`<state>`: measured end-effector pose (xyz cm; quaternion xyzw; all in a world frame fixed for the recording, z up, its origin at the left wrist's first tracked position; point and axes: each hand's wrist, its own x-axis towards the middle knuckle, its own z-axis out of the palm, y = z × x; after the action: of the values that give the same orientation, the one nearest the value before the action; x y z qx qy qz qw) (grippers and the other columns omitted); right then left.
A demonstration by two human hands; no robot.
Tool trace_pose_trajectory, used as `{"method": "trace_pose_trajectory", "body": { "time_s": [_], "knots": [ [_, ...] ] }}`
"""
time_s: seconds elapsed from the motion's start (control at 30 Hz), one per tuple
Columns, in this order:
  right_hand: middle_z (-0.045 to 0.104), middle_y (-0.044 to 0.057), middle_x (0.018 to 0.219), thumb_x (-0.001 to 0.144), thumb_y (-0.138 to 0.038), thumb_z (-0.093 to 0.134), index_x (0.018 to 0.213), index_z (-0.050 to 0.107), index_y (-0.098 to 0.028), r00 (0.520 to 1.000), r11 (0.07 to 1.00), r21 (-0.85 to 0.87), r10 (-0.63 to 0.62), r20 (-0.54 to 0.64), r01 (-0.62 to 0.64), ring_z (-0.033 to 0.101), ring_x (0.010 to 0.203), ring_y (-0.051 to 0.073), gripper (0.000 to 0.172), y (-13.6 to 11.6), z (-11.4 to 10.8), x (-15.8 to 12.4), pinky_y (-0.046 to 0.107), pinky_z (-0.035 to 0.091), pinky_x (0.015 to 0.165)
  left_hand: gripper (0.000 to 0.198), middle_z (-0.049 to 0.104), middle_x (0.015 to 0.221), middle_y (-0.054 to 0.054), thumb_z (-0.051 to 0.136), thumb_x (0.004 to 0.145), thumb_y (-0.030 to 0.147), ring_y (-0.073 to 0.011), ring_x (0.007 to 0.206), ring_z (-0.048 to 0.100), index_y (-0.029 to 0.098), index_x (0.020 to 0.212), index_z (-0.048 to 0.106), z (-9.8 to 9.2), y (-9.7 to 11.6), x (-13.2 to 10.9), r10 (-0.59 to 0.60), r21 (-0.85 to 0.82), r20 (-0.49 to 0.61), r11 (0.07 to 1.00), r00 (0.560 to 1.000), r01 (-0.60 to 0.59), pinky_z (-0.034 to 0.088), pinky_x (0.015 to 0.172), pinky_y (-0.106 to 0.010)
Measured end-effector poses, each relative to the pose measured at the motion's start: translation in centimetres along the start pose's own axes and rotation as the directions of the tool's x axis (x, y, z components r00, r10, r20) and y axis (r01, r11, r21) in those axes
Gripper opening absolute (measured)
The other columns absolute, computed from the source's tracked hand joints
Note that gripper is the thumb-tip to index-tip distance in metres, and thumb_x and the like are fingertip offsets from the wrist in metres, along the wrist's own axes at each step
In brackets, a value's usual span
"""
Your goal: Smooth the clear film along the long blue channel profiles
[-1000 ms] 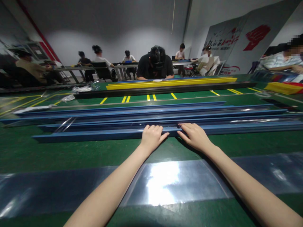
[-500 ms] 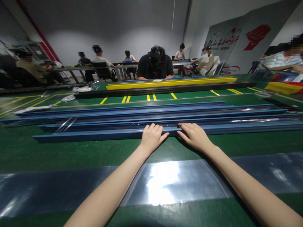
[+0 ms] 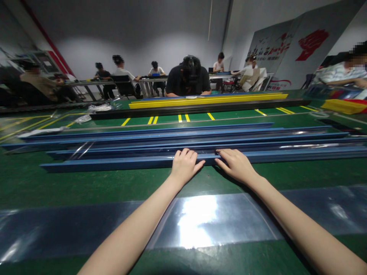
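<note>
A long blue plastic strip with a raised edge lies crosswise on the green table in front of me. My left hand is closed over its near edge, fingers bent across the top and thumb stretched to the right. To the right of it, my right hand holds the same strip, fingers over the top and thumb low on the near side. A short gap separates the two thumbs. Several more blue strips lie parallel just behind, some with shiny clear film. The fingertips behind the edge are partly hidden.
A wide clear plastic sheet lies flat under my forearms. Farther back are a black strip, yellow strips and crumpled clear plastic. Across the table a person bends forward; others sit at tables behind.
</note>
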<state>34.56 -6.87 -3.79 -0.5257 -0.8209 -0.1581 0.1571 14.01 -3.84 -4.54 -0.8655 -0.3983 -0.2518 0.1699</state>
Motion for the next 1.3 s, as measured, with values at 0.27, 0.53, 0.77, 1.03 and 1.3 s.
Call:
{"method": "trace_pose_trajectory", "body": {
  "time_s": [0.27,0.53,0.77,1.03,1.3],
  "knots": [
    [0.062,0.011,0.108,0.088,-0.036,0.034,0.099,0.058,-0.014,1.0,1.0,0.0,0.001,-0.008,-0.001,0.056,0.095,0.021,0.034,0.01,0.07,0.0,0.031,0.038,0.075,0.035,0.065,0.087,-0.008,0.041,0.085,0.045,-0.022,0.089,0.052,0.015,0.081,0.058,0.01,0.03,0.02,-0.006,-0.005,-0.009,1.0,1.0,0.006,0.032,0.07,-0.034],
    [0.062,0.011,0.107,0.088,-0.036,0.034,0.1,0.057,-0.015,1.0,1.0,0.003,0.013,0.0,-0.013,0.056,0.094,0.021,0.034,-0.03,0.03,0.0,0.032,0.038,0.075,0.032,0.062,0.093,-0.008,0.042,0.085,0.045,-0.0214,0.09,0.051,0.016,0.088,0.056,-0.14,0.02,0.03,0.0,-0.012,-0.012,1.0,1.0,0.0,0.032,0.071,-0.034],
    [0.062,0.012,0.105,0.088,-0.038,0.033,0.104,0.054,-0.014,0.999,0.999,0.007,0.032,-0.001,-0.032,0.056,0.094,0.021,0.036,0.02,0.2,-0.09,0.031,0.038,0.075,0.034,0.06,0.083,-0.007,0.043,0.083,0.049,-0.0204,0.079,0.05,0.016,0.081,0.053,-0.39,0.03,0.09,-0.028,0.028,-0.006,0.999,1.0,0.028,0.031,0.065,-0.032],
    [0.063,0.011,0.096,0.088,-0.039,0.035,0.101,0.053,-0.013,0.999,0.998,0.029,0.047,-0.009,-0.047,0.057,0.089,0.021,0.034,0.27,0.51,-0.1,0.031,0.038,0.073,0.034,0.059,0.078,-0.006,0.045,0.08,0.05,-0.0206,0.076,0.05,0.017,0.078,0.054,-0.32,0.11,0.09,-0.056,0.029,-0.004,0.998,0.998,0.057,0.029,0.064,-0.032],
    [0.063,0.011,0.091,0.087,-0.039,0.037,0.099,0.053,-0.014,0.998,0.998,0.029,0.058,-0.026,-0.058,0.057,0.082,0.022,0.031,0.19,0.51,-0.07,0.031,0.039,0.072,0.036,0.059,0.076,-0.005,0.045,0.08,0.052,-0.0204,0.075,0.049,0.017,0.077,0.055,-0.25,0.13,0.1,-0.065,0.042,-0.017,0.997,0.998,0.065,0.029,0.064,-0.032]
  ]
}}
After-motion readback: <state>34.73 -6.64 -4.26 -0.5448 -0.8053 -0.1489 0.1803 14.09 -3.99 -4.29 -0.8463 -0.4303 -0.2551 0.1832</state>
